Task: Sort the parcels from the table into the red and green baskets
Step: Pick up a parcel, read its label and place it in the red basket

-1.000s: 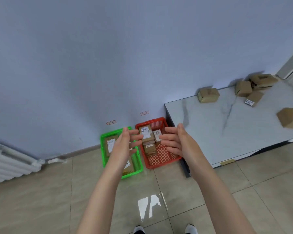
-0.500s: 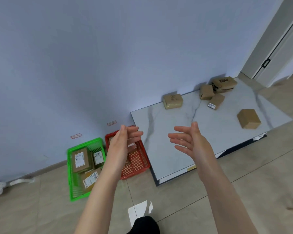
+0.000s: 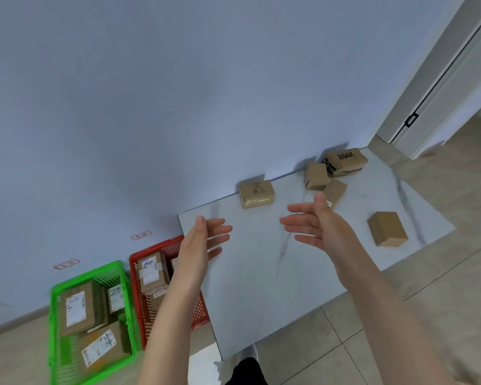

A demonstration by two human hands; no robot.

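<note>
Several brown parcels lie on the low marble table (image 3: 261, 273): one (image 3: 257, 193) at the back near the wall, one (image 3: 388, 229) at the right, and a cluster (image 3: 333, 170) in the far corner. My left hand (image 3: 200, 245) and my right hand (image 3: 317, 226) hover over the table with palms facing each other, fingers straight, holding nothing. The red basket (image 3: 161, 245) stands on the floor against the table's left end with parcels inside. Left of it, the green basket (image 3: 89, 273) holds three labelled parcels.
A blue-grey wall runs behind the table and baskets, with two small red labels (image 3: 140, 235) above the baskets. A white door frame (image 3: 439, 107) stands at the right. Tiled floor surrounds the table; my foot (image 3: 247, 357) shows at its front edge.
The view has swung right, from the baskets to the table. Both empty hands moved from above the red basket to above the table and spread apart.
</note>
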